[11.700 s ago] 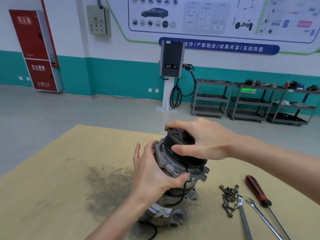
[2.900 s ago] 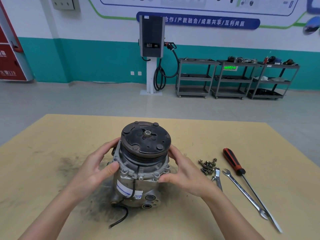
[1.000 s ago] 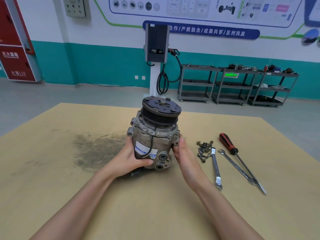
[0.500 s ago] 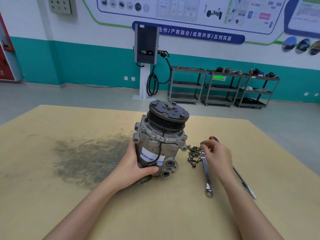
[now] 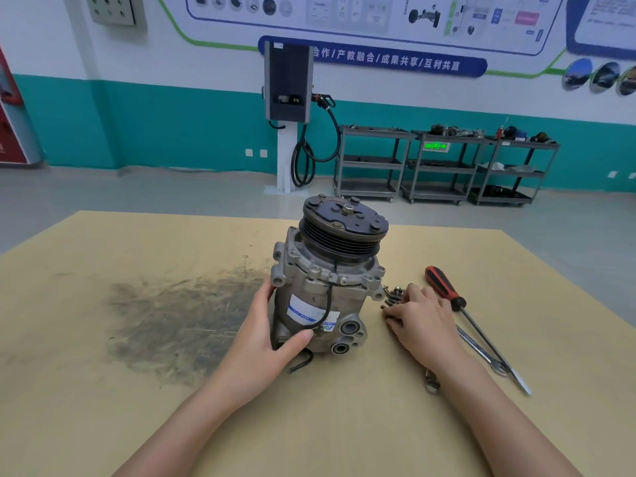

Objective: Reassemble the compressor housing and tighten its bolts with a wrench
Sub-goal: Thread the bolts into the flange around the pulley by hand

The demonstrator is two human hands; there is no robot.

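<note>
The compressor [image 5: 327, 287] stands upright near the middle of the bench [image 5: 103, 407], pulley end up, its housing halves together but, as far as I can see, several flange holes lacking bolts; the left hand [image 5: 268, 342] holds its lower body, thumb across the front, fingers round the far side; the right hand [image 5: 420, 321] lies over the loose bolts [image 5: 390, 294] just beside the housing, fingers bent down onto them, though whether it has pinched one I cannot tell; a wrench [image 5: 432, 382] runs under that wrist, with a second wrench [image 5: 481, 349] and a red-handled screwdriver [image 5: 444, 285] further right. The risk, I judge, is a bolt started crooked and cross-threaded, or the tall casting tipping if the steadying grip slackens while the wrench is pulled.
</note>
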